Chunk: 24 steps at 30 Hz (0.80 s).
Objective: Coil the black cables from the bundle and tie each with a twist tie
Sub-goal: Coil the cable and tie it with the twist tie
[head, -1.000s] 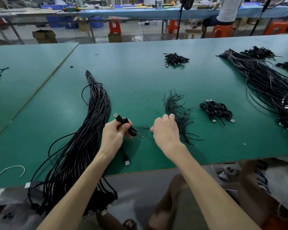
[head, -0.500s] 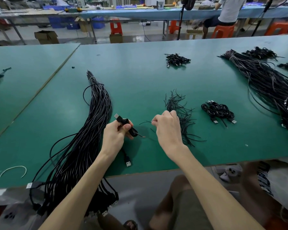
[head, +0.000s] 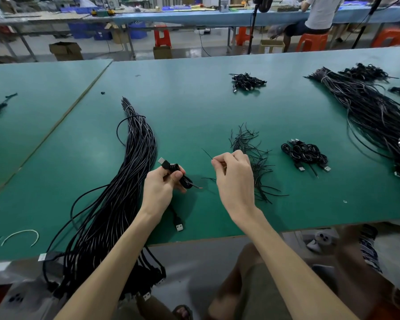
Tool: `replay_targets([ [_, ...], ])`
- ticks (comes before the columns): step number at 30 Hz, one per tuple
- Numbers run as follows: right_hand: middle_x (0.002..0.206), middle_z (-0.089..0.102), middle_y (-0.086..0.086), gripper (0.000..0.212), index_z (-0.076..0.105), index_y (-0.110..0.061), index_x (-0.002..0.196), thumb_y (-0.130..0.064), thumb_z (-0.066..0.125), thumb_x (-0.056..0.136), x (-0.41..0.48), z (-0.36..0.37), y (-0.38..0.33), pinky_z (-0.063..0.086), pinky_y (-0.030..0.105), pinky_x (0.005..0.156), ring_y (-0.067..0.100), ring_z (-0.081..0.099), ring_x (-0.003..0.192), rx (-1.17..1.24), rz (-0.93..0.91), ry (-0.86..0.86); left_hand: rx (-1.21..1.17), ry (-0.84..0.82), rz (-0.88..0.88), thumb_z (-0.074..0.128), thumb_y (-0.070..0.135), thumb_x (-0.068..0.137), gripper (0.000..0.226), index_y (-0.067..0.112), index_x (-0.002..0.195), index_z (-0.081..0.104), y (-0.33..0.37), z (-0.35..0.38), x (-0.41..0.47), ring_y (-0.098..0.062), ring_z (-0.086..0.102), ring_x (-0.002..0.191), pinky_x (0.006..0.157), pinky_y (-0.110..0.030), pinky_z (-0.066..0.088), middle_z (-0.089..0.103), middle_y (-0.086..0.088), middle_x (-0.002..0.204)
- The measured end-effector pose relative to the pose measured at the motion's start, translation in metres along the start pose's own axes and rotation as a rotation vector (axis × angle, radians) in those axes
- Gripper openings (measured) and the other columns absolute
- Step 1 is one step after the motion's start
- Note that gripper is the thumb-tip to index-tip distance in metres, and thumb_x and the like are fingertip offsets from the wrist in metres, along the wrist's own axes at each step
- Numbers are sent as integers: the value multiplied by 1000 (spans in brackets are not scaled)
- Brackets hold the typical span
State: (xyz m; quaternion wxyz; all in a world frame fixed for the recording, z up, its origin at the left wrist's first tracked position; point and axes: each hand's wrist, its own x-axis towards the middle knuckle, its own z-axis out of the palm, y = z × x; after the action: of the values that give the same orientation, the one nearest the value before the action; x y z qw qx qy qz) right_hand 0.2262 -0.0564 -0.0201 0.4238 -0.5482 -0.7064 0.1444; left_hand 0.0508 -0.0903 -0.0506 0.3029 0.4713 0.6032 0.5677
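A long bundle of black cables [head: 129,181] lies on the green table [head: 194,107], running from mid-left down over the front edge. My left hand [head: 159,190] grips a small coiled black cable [head: 179,175] just right of the bundle, its USB plug sticking up and left. Another USB plug [head: 179,226] lies on the table below that hand. My right hand [head: 234,179] pinches a thin black twist tie [head: 207,154] lifted above the table, a short way right of the coil. The loose pile of twist ties [head: 252,158] lies behind and right of that hand.
Tied coils sit in a small heap [head: 306,154] to the right and another heap [head: 247,80] farther back. A second large cable bundle [head: 374,116] fills the far right. A white tie [head: 21,235] lies near the front-left edge. A seated person [head: 314,17] works at the far bench.
My right hand has lifted from the tie pile, raising one twist tie off the table toward the coil. My left hand has kept its grip on the coiled cable.
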Motion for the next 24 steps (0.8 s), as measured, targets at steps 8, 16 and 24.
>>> replay_targets([
  [8, 87, 70, -7, 7, 77, -21, 90, -26, 75, 94, -50, 8, -47, 48, 11, 73, 4, 65, 82, 501, 203, -84, -59, 179, 27, 64, 1, 98, 21, 16, 86, 73, 5, -2, -4, -12, 74, 68, 66, -22, 59, 74, 0, 80],
  [16, 79, 76, -5, 10, 78, -17, 89, -26, 82, 88, -57, 35, -58, 54, 20, 72, 7, 68, 75, 797, 494, -89, -199, 180, 23, 64, 0, 98, 22, 17, 87, 74, 10, -3, -7, -10, 70, 76, 71, -21, 56, 73, 6, 78],
  [24, 75, 69, 12, 46, 58, -29, 124, -20, 83, 86, -47, 38, -48, 49, 25, 71, 7, 61, 65, 986, 537, -152, -373, 55, -103, 65, 12, 97, 10, 8, 93, 73, 11, -4, -6, -18, 70, 74, 69, -28, 59, 72, -3, 80],
])
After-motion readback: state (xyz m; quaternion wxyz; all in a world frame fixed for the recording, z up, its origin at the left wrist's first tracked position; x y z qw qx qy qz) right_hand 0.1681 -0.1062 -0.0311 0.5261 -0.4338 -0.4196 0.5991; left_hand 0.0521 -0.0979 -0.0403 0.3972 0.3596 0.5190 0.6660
